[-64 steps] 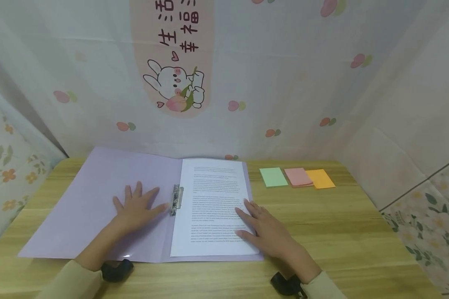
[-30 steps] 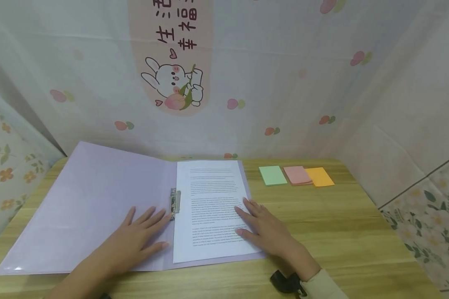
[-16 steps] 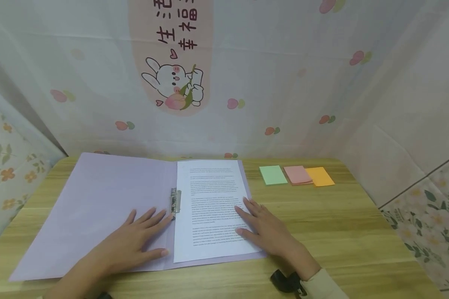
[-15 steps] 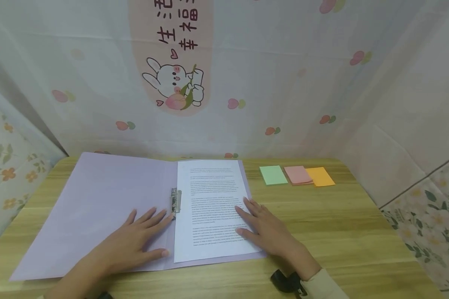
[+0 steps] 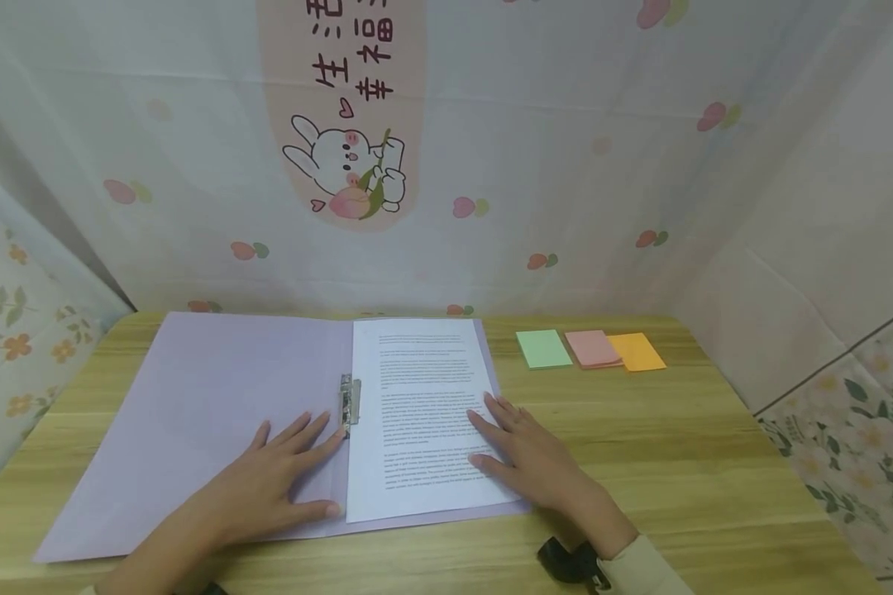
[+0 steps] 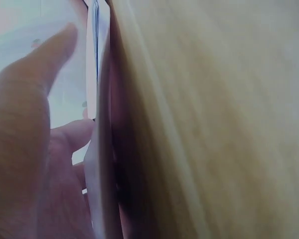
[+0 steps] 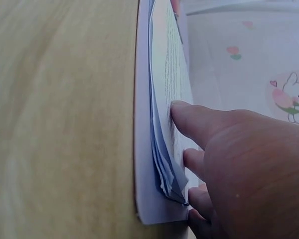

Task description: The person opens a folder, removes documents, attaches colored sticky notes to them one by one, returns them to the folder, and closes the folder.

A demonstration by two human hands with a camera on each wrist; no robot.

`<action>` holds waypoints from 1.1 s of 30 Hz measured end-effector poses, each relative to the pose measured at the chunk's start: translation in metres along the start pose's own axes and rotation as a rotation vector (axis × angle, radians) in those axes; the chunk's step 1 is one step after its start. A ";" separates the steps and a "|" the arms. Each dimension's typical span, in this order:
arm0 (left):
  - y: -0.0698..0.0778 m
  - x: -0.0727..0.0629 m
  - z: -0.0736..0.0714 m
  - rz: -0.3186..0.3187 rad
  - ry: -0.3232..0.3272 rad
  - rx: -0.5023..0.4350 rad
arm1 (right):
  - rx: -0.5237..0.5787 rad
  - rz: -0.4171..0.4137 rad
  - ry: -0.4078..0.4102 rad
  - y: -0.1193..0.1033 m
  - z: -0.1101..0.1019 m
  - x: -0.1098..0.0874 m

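Observation:
A purple folder (image 5: 223, 388) lies spread on the table, its cover to the left. On its right half is a stack of printed paper sheets (image 5: 424, 397), beside a metal clip (image 5: 350, 405) at the spine. My left hand (image 5: 268, 483) rests on the cover near the spine, fingers spread, index fingertip right at the clip's lower end. My right hand (image 5: 528, 454) rests on the right edge of the sheets, fingers extended. In the right wrist view the thumb touches the top sheet (image 7: 164, 64), and the stack's corner shows several loose layers.
Behind the folder's right side lie sticky note pads: green (image 5: 543, 349), pink (image 5: 593, 349) and orange (image 5: 640, 352), the last two overlapping. A printed curtain (image 5: 565, 149) hangs along the back edge of the wooden table (image 5: 677, 463).
My left hand has moved down the cover toward the near edge. The folder has turned slightly, and its cover, lifted a second ago, has sunk flatter. The right hand stays put.

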State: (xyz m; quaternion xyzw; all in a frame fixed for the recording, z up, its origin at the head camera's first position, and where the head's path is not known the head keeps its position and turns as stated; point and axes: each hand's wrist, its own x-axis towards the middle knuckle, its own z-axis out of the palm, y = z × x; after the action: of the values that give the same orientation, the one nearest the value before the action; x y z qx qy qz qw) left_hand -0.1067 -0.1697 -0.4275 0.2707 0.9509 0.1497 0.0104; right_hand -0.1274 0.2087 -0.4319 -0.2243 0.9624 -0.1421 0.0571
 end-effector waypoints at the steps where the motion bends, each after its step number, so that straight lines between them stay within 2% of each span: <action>1: 0.000 0.000 0.000 0.001 0.004 0.002 | -0.002 0.000 0.001 0.000 0.000 0.000; 11: 0.003 0.005 0.006 0.006 0.061 0.014 | -0.016 -0.006 0.023 0.002 -0.001 -0.001; 15: 0.002 0.006 0.006 0.002 0.063 -0.007 | -0.014 -0.007 0.023 0.002 -0.001 -0.001; 17: 0.000 0.006 0.004 -0.024 0.052 -0.094 | -0.013 -0.008 0.023 0.002 -0.001 -0.001; 21: -0.005 0.005 -0.001 -0.109 0.038 -0.334 | -0.012 -0.011 0.017 0.002 -0.001 -0.002; 23: -0.007 0.004 -0.002 -0.138 0.044 -0.393 | -0.015 -0.012 0.015 0.002 0.000 -0.001; 27: -0.006 0.006 -0.003 -0.128 0.052 -0.347 | 0.000 -0.014 0.016 0.001 0.000 -0.001; 33: 0.002 0.011 -0.009 -0.152 0.032 -0.240 | 0.020 -0.014 0.014 -0.002 -0.002 -0.001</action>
State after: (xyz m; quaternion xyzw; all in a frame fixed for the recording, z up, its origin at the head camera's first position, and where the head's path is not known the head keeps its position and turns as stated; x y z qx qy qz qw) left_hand -0.1157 -0.1649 -0.4180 0.1922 0.9439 0.2656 0.0388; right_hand -0.1259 0.2076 -0.4294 -0.2296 0.9597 -0.1539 0.0517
